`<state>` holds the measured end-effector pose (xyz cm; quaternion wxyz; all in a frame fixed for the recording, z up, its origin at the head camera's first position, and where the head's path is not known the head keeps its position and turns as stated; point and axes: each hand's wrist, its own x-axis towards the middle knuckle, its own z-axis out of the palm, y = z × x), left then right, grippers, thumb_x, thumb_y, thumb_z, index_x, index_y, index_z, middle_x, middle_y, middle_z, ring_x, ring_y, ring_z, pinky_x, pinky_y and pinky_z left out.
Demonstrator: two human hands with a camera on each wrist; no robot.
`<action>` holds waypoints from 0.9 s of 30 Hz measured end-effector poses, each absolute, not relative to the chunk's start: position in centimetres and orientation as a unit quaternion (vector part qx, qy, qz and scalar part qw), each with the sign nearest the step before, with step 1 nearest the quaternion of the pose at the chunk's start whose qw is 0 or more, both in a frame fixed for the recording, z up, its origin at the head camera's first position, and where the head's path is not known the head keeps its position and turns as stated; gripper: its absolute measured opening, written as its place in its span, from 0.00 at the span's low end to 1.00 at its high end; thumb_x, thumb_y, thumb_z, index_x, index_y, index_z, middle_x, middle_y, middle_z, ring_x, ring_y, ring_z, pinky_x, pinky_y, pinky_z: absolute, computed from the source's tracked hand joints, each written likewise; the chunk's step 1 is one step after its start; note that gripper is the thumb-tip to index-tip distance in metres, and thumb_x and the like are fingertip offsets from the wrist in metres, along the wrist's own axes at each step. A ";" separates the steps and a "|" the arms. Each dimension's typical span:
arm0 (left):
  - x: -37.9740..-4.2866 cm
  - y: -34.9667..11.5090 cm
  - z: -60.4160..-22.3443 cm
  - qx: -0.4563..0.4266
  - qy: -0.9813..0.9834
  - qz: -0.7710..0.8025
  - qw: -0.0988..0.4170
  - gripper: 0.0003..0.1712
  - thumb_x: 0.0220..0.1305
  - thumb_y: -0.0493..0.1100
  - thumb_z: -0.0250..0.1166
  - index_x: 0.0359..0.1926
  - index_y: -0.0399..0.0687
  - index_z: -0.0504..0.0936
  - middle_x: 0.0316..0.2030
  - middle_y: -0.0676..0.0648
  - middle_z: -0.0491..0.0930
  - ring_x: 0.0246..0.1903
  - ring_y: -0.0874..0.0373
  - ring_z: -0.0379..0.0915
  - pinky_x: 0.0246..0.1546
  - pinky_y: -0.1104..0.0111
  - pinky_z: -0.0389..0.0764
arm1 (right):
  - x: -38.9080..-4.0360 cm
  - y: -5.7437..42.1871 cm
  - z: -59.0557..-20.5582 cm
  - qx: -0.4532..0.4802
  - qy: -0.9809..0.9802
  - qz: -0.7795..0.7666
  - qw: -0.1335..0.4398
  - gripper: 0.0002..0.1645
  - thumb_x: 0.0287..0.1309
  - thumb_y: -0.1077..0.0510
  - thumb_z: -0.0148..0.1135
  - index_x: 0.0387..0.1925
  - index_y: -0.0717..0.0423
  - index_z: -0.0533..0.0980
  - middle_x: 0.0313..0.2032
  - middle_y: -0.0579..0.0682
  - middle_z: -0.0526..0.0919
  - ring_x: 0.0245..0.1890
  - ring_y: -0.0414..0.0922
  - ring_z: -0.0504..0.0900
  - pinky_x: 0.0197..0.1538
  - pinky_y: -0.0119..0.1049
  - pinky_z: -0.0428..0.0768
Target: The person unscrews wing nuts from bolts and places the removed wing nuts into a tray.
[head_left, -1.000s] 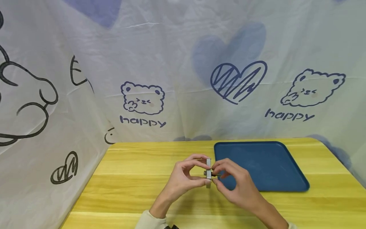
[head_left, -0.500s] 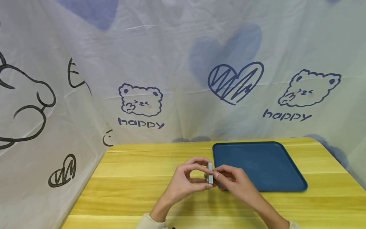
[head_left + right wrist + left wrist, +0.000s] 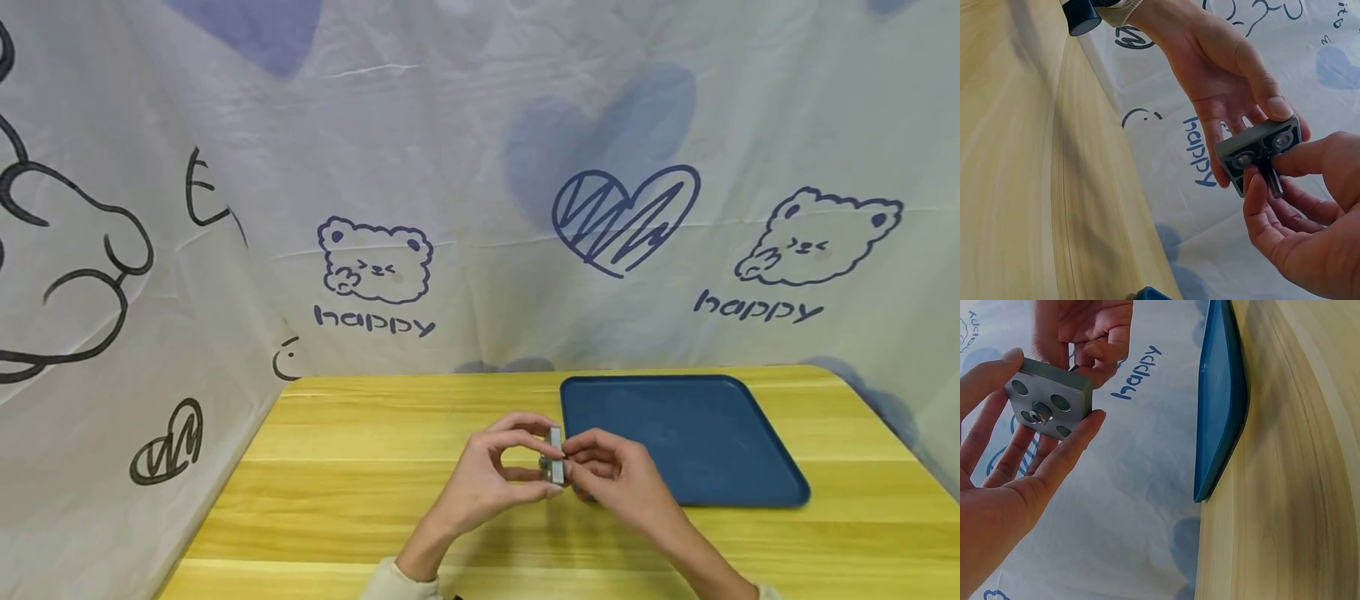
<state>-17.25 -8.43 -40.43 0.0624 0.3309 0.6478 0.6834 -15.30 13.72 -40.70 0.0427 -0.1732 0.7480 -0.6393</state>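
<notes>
My left hand (image 3: 483,475) holds a small square grey metal block (image 3: 557,458) upright by its edges, above the table. Several round holes mark its flat face in the left wrist view, and a bolt head (image 3: 1040,414) sits at the centre. Seen from the right wrist, the other side is recessed, with a threaded bolt shank (image 3: 1275,183) sticking out past a dark middle piece (image 3: 1264,164). Thumb and forefinger of my right hand (image 3: 626,479) pinch at the shank's base, close against the block. Those fingers partly cover the dark piece.
A blue tray (image 3: 690,442) lies on the wood-grain table (image 3: 360,467), at the back right behind my right hand. A pale printed cloth (image 3: 480,167) hangs behind the table and along its left side. A dark device (image 3: 1080,15) is at my left wrist.
My right fingers have closed in on the bolt beside the block, hiding more of it in the head view. The block has shifted slightly right and down in my left hand.
</notes>
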 end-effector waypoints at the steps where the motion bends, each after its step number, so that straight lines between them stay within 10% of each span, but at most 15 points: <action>1: -17.3 -8.4 -40.4 0.331 0.648 0.683 0.062 0.16 0.56 0.27 0.76 0.47 0.35 0.88 0.62 0.42 0.74 0.64 0.45 0.68 0.47 0.52 0.88 | -15.3 13.7 -40.7 -0.172 0.748 -0.640 0.037 0.15 0.69 0.63 0.64 0.52 0.70 0.77 0.44 0.60 0.84 0.40 0.44 0.87 0.40 0.42 0.88; 12: -17.4 -8.5 -40.4 0.317 0.649 0.688 0.073 0.16 0.56 0.28 0.77 0.47 0.36 0.88 0.62 0.42 0.75 0.64 0.46 0.69 0.48 0.51 0.87 | -15.0 13.1 -41.4 -0.209 0.770 -0.600 -0.052 0.08 0.63 0.68 0.68 0.42 0.58 0.80 0.42 0.54 0.85 0.42 0.41 0.87 0.41 0.37 0.89; 27: -17.5 -9.0 -40.2 0.310 0.635 0.703 0.082 0.16 0.56 0.29 0.76 0.47 0.34 0.87 0.60 0.42 0.75 0.63 0.46 0.70 0.48 0.50 0.87 | -15.1 12.4 -42.4 -0.365 0.774 -0.445 -0.264 0.23 0.52 0.76 0.72 0.38 0.46 0.79 0.44 0.44 0.81 0.37 0.38 0.80 0.40 0.24 0.81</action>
